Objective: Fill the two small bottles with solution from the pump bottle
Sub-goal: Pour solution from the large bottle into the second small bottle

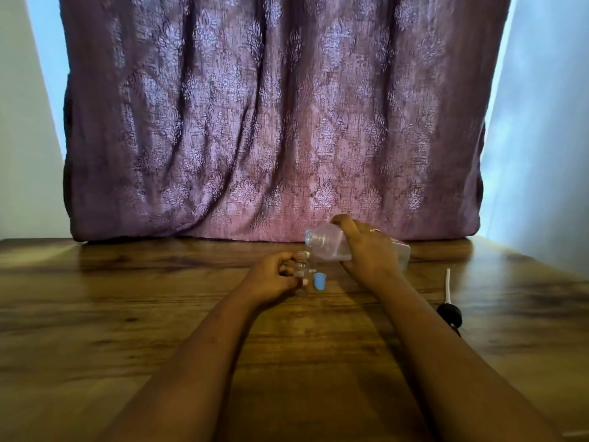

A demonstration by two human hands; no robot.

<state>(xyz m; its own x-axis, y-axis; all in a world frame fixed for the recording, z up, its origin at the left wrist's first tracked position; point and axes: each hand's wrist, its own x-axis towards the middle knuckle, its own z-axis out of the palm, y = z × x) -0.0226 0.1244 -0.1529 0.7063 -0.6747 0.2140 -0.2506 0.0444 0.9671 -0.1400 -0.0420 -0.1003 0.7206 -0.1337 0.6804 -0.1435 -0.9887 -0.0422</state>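
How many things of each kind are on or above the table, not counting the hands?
Small clear bottles: 2
Large clear bottle: 1
Blue cap: 1
Black pump head with tube: 1
Total: 5

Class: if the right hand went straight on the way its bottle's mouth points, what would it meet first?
Probably the small bottle that the left hand holds, just below the big bottle's mouth, though depth is unclear.
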